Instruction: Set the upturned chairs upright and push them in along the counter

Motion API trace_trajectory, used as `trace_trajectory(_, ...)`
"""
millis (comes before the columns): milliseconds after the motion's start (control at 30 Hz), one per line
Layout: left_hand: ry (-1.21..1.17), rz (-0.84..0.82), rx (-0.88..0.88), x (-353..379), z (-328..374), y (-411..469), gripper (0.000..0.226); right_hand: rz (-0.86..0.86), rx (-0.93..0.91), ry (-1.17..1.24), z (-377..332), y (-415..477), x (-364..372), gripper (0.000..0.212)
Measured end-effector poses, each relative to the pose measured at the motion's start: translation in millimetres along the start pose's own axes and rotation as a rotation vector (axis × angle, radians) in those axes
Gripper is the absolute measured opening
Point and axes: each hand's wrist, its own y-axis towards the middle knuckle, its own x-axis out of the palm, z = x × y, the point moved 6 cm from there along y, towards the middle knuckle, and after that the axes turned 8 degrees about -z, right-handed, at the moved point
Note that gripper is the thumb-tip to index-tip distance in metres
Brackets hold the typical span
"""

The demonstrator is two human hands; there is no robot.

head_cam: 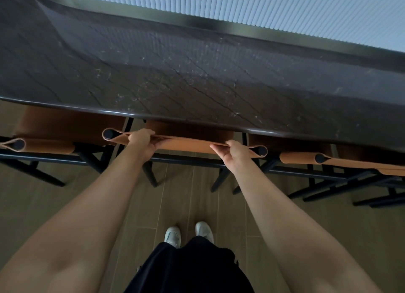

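The middle chair (188, 144) stands upright in front of me, with a tan leather back strap and a black frame. Its seat sits tucked under the edge of the dark stone counter (197, 84). My left hand (142, 142) grips the left part of the chair's top strap. Near the right end of the same strap, my right hand (233, 152) grips it too. An upright chair on the left (43, 148) and another on the right (341, 161) stand against the counter as well.
Black chair legs (151, 174) reach out over the wood-plank floor (186, 200) toward my feet. My white shoes (188, 232) stand just behind the middle chair. A ribbed pale blind (285, 5) runs behind the counter.
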Motion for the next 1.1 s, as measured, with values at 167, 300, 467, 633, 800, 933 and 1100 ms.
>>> trace_trajectory(167,-0.012,-0.021,0.016,-1,5,0,0.041,0.007,-0.016,-0.036,4,-2,2,0.036)
trace_trajectory(300,0.008,-0.004,0.008,-2,3,-2,0.040,-0.031,0.007,-0.109,3,-8,0,0.027)
trace_trajectory(467,-0.004,-0.016,-0.023,-1,1,-13,0.034,-0.056,0.047,-0.167,3,-15,-1,0.015)
trace_trajectory(633,0.057,-0.003,-0.010,-7,1,-22,0.038,-0.045,0.019,-0.181,-1,-29,-1,0.021)
trace_trajectory(800,0.106,0.025,0.042,-14,5,-37,0.019,-0.054,-0.035,-0.184,8,-42,0,0.024)
trace_trajectory(933,0.111,0.006,0.079,-20,4,-49,0.030,-0.080,-0.072,-0.202,18,-56,0,0.027)
trace_trajectory(1100,0.206,-0.159,0.183,-25,-5,-74,0.046,-0.125,-0.185,-0.378,23,-82,2,0.025)
